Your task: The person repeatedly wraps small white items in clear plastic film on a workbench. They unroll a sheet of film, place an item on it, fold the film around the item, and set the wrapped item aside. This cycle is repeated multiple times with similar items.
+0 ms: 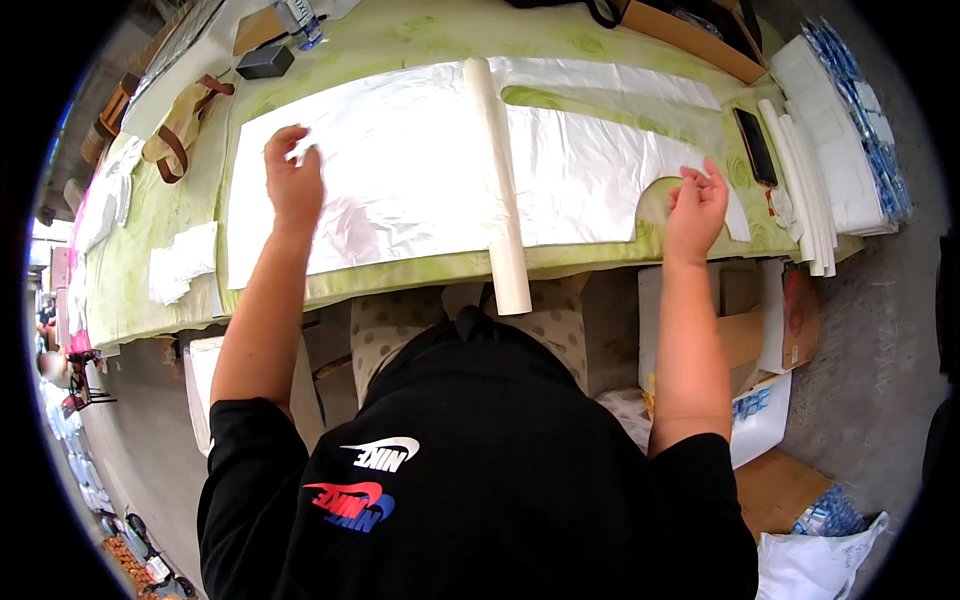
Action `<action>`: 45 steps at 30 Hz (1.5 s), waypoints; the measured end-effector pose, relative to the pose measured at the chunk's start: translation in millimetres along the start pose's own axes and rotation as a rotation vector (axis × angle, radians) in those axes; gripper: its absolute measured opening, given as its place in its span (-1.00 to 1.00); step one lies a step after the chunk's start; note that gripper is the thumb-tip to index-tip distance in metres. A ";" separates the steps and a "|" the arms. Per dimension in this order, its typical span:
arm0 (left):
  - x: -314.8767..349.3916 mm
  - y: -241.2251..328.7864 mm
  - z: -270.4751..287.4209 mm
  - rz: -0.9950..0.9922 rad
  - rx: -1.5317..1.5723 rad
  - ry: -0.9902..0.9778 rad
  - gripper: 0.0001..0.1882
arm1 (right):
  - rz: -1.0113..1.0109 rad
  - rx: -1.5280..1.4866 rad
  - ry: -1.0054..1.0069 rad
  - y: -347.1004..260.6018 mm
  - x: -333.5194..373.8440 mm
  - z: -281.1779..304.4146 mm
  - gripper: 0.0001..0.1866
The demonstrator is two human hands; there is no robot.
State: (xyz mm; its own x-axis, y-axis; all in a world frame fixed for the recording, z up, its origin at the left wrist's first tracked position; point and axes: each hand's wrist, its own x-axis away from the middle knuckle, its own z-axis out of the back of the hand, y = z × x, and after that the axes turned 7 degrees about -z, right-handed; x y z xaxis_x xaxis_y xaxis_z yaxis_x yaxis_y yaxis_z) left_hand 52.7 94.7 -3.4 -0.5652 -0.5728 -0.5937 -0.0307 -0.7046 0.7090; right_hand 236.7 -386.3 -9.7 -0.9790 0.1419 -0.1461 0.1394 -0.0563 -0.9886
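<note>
A thin, shiny white plastic sheet (370, 170) lies spread across the table, shaped like a disposable apron with a long slot and a rounded cutout at its right end. Across its middle rests an off-white rolling tube (495, 180), its near end jutting past the table edge. My left hand (293, 180) is over the left part of the sheet, thumb and curved fingers apart, holding nothing. By the rounded cutout is my right hand (697, 208), with loosely bent fingers apart and nothing visible in them.
A green patterned cloth (400, 35) covers the table. At right lie a phone (755, 147), white rolls (800, 190) and stacked white sheets (835, 130). Folded white pieces (185, 262), a bag with brown handles (178, 125), a dark box (265, 63) and a bottle (300, 22) stand left.
</note>
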 end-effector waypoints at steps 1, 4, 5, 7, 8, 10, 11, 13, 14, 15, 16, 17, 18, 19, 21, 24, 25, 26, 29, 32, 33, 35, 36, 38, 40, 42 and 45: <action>8.2 30.5 -19.3 -0.138 0.046 -0.075 -0.59 | 0.067 0.031 -0.029 2.9 12.0 0.5 -0.58; 43.5 107.5 -59.7 -0.043 0.241 -0.414 -0.53 | 0.223 0.133 -0.212 -11.1 67.9 -29.0 -0.74; 53.4 112.8 -69.3 -0.042 0.330 -0.488 -0.43 | 0.272 0.235 -0.276 -24.6 87.2 -40.8 -0.76; 63.6 126.0 -80.2 0.061 0.207 -0.661 -0.36 | 0.398 0.273 -0.402 -34.9 114.9 -55.0 -0.74; 68.8 123.8 -80.4 -0.079 -0.013 -0.739 -0.36 | 0.471 0.259 -0.458 -38.5 123.9 -62.0 -0.72; 79.6 120.0 -81.3 -0.256 -0.295 -0.809 -0.36 | 0.477 0.222 -0.570 -49.7 142.7 -71.5 -0.70; 83.6 120.3 -81.4 -0.292 -0.352 -0.808 -0.35 | 0.519 0.255 -0.641 -53.5 145.0 -72.6 -0.69; 86.3 117.8 -82.0 -0.328 -0.424 -0.814 -0.35 | 0.475 0.226 -0.745 -49.8 153.2 -78.0 -0.69; 86.2 116.2 -81.9 -0.329 -0.437 -0.822 -0.34 | 0.515 0.246 -0.754 -50.6 155.0 -81.3 -0.69; 85.5 114.7 -81.5 -0.329 -0.450 -0.830 -0.34 | 0.556 0.266 -0.763 -52.0 156.6 -84.4 -0.69; 77.7 118.8 -78.4 -0.287 -0.438 -0.867 -0.35 | 0.598 0.289 -0.772 -53.7 155.4 -86.8 -0.69; 65.0 127.5 -73.1 -0.250 -0.426 -0.908 -0.35 | 0.605 0.304 -0.779 -55.4 153.7 -87.1 -0.69; 56.2 131.6 -71.1 -0.215 -0.412 -0.949 -0.36 | 0.610 0.321 -0.785 -57.4 152.2 -86.8 -0.69; 51.2 128.1 -70.8 -0.268 -0.332 -0.859 -0.38 | 0.617 0.334 -0.794 -59.5 151.7 -86.9 -0.69; 40.9 121.2 -72.1 -0.371 -0.169 -0.679 -0.43 | 0.599 0.357 -0.809 -62.6 152.3 -86.4 -0.69; 38.2 124.4 -78.3 -0.554 -0.125 -0.737 -0.62 | 0.573 0.363 -0.812 -64.2 152.2 -86.5 -0.69; 39.7 124.6 -80.1 -0.587 -0.174 -0.779 -0.66 | 0.569 0.371 -0.782 -64.3 150.7 -86.0 -0.70; 40.3 126.1 -79.1 -0.483 -0.164 -0.801 -0.71 | 0.565 0.379 -0.753 -64.2 148.7 -85.6 -0.70; 28.0 113.7 -72.5 -0.623 -0.131 -0.663 -0.66 | 0.577 0.427 -0.632 -54.5 138.0 -82.9 -0.71; 27.3 119.8 -60.9 -0.591 -0.076 -0.733 -0.61 | 0.616 0.547 -0.563 -47.7 127.4 -91.9 -0.70; 30.2 121.8 -56.9 -0.576 -0.067 -0.763 -0.61 | 0.632 0.596 -0.552 -45.3 123.1 -97.9 -0.69; 40.4 108.8 -49.3 -0.467 -0.131 -0.853 -0.53 | 0.653 0.689 -0.617 -35.1 111.9 -116.8 -0.60; 45.8 105.2 -42.9 -0.431 -0.110 -0.826 -0.52 | 0.679 0.747 -0.631 -34.2 106.9 -129.0 -0.57; 54.9 99.9 -26.8 -0.350 -0.108 -0.775 -0.47 | 0.671 0.877 -0.683 -30.0 95.8 -155.1 -0.49; 59.3 94.8 -10.6 -0.336 -0.189 -0.707 -0.45 | 0.668 0.930 -0.707 -28.9 85.6 -180.3 -0.48; 62.1 90.4 2.7 -0.301 -0.246 -0.641 -0.43 | 0.557 1.082 -0.812 -37.9 70.7 -204.9 -0.42; 72.2 75.0 7.7 -0.240 -0.175 -0.528 -0.42 | 0.391 1.212 -0.772 -47.3 45.0 -226.6 -0.32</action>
State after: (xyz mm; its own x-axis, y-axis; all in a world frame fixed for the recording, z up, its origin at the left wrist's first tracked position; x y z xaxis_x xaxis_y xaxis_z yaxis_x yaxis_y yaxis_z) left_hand 3.2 3.8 9.8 -0.8935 -0.1349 -0.4283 -0.0979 -0.8724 0.4790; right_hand 219.7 -153.4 22.5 -0.7986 -0.5999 0.0485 0.5798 -0.7884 -0.2057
